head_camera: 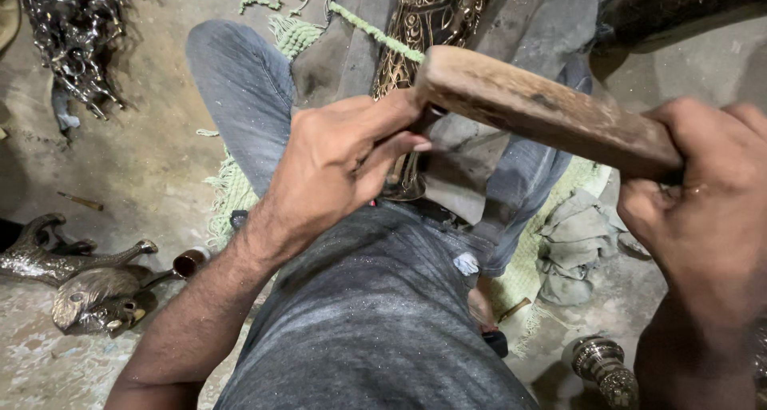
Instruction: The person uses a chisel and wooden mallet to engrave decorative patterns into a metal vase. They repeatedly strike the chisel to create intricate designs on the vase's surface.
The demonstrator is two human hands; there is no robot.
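The fingers (399, 142) of the left hand (335, 166) pinch a thin tool, mostly hidden, at the middle of the frame — its tip rests on the engraved brass piece (427, 14) at the upper middle. The right hand (703, 210), at the right edge, is clenched around the wooden mallet (543, 110). I think the tool must stay steady and upright — blows short, square on its head.
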